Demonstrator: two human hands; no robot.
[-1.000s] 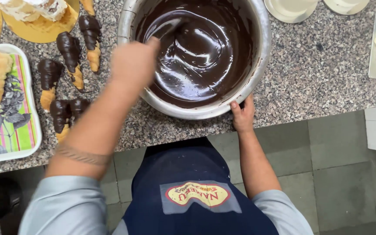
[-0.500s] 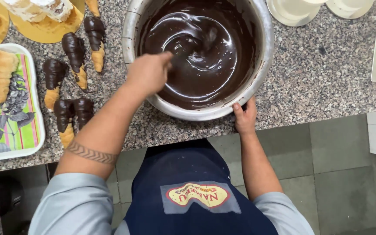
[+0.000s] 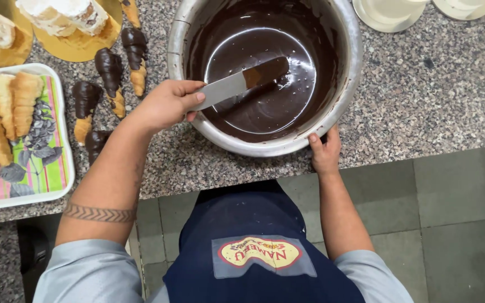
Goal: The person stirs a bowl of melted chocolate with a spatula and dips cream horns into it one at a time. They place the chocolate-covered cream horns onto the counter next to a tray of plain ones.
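A large steel bowl (image 3: pixel 276 147) of dark melted chocolate (image 3: pixel 265 109) stands on the speckled granite counter (image 3: pixel 422 95). My left hand (image 3: pixel 164 106) is shut on the handle of a flat metal spatula (image 3: pixel 228 87) at the bowl's left rim. The blade points right over the chocolate, and its tip is coated brown. My right hand (image 3: pixel 325 151) grips the bowl's near rim, with the thumb over the edge.
Several chocolate-dipped pastry cones (image 3: pixel 110 70) lie on the counter left of the bowl. A white tray (image 3: pixel 63 163) with a striped liner holds plain pastry cones (image 3: pixel 7 106). Gold boards with cakes (image 3: pixel 79 39) sit at the far left and white plates (image 3: pixel 383 17) at the far right.
My left hand has drawn back from over the chocolate to the bowl's left rim, and the spatula blade now shows above the surface. My right hand stays on the rim.
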